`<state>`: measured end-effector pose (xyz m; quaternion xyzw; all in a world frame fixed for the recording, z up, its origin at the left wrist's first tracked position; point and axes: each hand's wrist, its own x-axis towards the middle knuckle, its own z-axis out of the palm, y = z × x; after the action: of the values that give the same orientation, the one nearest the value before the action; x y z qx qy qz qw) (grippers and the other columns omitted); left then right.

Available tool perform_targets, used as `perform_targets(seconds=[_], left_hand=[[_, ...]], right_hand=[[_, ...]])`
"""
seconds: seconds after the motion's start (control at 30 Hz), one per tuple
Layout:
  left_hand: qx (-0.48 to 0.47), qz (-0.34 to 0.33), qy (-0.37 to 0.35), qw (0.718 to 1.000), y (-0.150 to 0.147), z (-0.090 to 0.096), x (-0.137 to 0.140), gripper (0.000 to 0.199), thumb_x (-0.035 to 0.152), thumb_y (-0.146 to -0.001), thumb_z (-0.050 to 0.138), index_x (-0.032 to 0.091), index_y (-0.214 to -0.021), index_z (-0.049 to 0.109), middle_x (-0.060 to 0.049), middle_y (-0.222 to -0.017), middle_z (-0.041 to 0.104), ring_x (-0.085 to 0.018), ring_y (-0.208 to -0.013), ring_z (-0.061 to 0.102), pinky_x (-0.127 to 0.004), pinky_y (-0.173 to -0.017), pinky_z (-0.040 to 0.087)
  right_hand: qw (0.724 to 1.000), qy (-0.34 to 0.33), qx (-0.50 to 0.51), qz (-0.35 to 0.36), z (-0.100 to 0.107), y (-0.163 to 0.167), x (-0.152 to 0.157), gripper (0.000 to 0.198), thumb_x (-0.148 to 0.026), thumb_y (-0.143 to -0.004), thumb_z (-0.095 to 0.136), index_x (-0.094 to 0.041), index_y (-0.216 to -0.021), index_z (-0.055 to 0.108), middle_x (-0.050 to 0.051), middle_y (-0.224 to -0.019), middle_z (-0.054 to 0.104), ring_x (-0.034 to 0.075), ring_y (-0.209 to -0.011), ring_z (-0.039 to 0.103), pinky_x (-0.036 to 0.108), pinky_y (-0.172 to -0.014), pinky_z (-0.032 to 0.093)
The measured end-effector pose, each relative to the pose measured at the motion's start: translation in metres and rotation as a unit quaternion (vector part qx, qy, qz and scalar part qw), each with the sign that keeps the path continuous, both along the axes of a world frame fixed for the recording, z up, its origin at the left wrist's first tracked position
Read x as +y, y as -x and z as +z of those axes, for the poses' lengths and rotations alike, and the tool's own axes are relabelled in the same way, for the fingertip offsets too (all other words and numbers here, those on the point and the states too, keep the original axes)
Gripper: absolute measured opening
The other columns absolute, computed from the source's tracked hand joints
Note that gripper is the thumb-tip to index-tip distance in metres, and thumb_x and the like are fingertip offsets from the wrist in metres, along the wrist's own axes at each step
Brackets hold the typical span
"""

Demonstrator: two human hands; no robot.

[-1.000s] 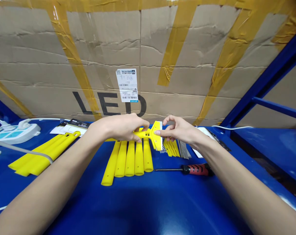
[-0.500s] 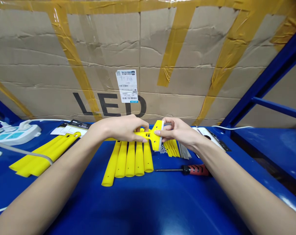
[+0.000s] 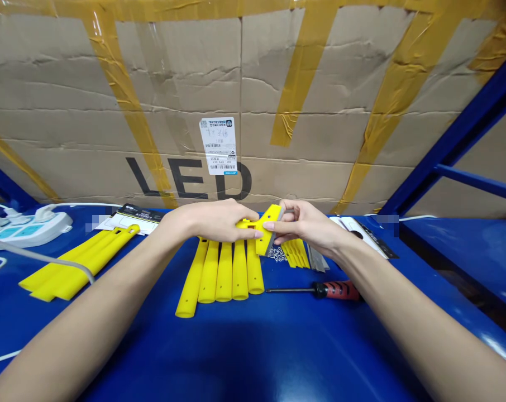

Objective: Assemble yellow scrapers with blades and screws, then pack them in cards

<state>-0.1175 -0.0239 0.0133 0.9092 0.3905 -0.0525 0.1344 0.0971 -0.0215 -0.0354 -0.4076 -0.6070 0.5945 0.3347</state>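
Note:
A yellow scraper (image 3: 266, 237) with a wide flared head and a thin blade along its right edge is held above the table. My left hand (image 3: 219, 220) is closed around its neck, covering much of the handle. At the head, my right hand (image 3: 307, 223) pinches the blade edge, thumb on the yellow face. Several yellow tube handles (image 3: 223, 273) lie side by side below my left hand. Beneath my right hand are small metal nuts (image 3: 278, 254), flat yellow pieces (image 3: 295, 254) and grey blades (image 3: 317, 259). A red-and-black screwdriver (image 3: 340, 290) lies nearer, partly behind my right forearm.
At left, more yellow handles (image 3: 81, 257) lie beside a white power strip (image 3: 39, 231) with cables. Printed cards (image 3: 139, 215) are behind them, and another card (image 3: 366, 234) is at right. A taped cardboard box (image 3: 186, 89) backs the blue table (image 3: 244, 357). A blue metal frame (image 3: 458, 134) stands right.
The scraper head has tilted, its top now leaning further right. My left hand has slid closer to the head, with its fingers reaching the flared part. My right hand keeps its pinch.

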Motion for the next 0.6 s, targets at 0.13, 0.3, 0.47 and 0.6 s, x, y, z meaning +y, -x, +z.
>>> perform_targets(seconds=[0.13,0.3,0.47,0.6], left_hand=[[0.005,0.007,0.006,1.000,0.002,-0.001,0.001,0.031,0.050,-0.098,0.047,0.024,-0.096,0.063,0.000,-0.087,0.072,-0.015,-0.071,0.061,-0.027,-0.061,0.036],[0.003,-0.004,-0.004,1.000,0.004,-0.001,0.003,0.031,0.051,-0.097,0.048,0.023,-0.091,0.060,0.000,-0.084,0.071,-0.015,-0.070,0.060,-0.028,-0.061,0.036],[0.010,0.000,-0.009,1.000,0.003,0.003,0.000,0.034,0.053,-0.096,0.048,0.022,-0.086,0.059,0.001,-0.077,0.068,-0.014,-0.065,0.057,-0.028,-0.059,0.034],[-0.001,0.013,-0.003,1.000,0.001,0.003,-0.001,0.045,0.058,-0.099,0.041,0.021,-0.087,0.063,-0.001,-0.081,0.070,-0.015,-0.068,0.057,-0.028,-0.061,0.035]], right_hand=[[0.999,-0.016,-0.001,0.041,0.002,-0.003,0.000,0.036,-0.032,-0.068,0.092,-0.016,-0.089,0.068,0.005,-0.079,0.077,0.015,-0.072,0.072,0.029,-0.073,0.061],[0.995,-0.077,-0.028,0.061,0.005,-0.012,0.003,0.031,-0.038,-0.074,0.087,-0.014,-0.090,0.075,0.006,-0.079,0.078,0.013,-0.071,0.069,0.026,-0.072,0.056],[0.993,-0.091,-0.039,0.069,0.005,-0.015,0.005,0.031,-0.037,-0.073,0.088,-0.014,-0.091,0.076,0.005,-0.077,0.077,0.014,-0.070,0.069,0.028,-0.072,0.056],[0.993,-0.097,-0.042,0.045,0.005,-0.012,0.005,0.029,-0.034,-0.070,0.089,-0.014,-0.083,0.072,0.005,-0.071,0.075,0.014,-0.067,0.068,0.027,-0.068,0.054]])
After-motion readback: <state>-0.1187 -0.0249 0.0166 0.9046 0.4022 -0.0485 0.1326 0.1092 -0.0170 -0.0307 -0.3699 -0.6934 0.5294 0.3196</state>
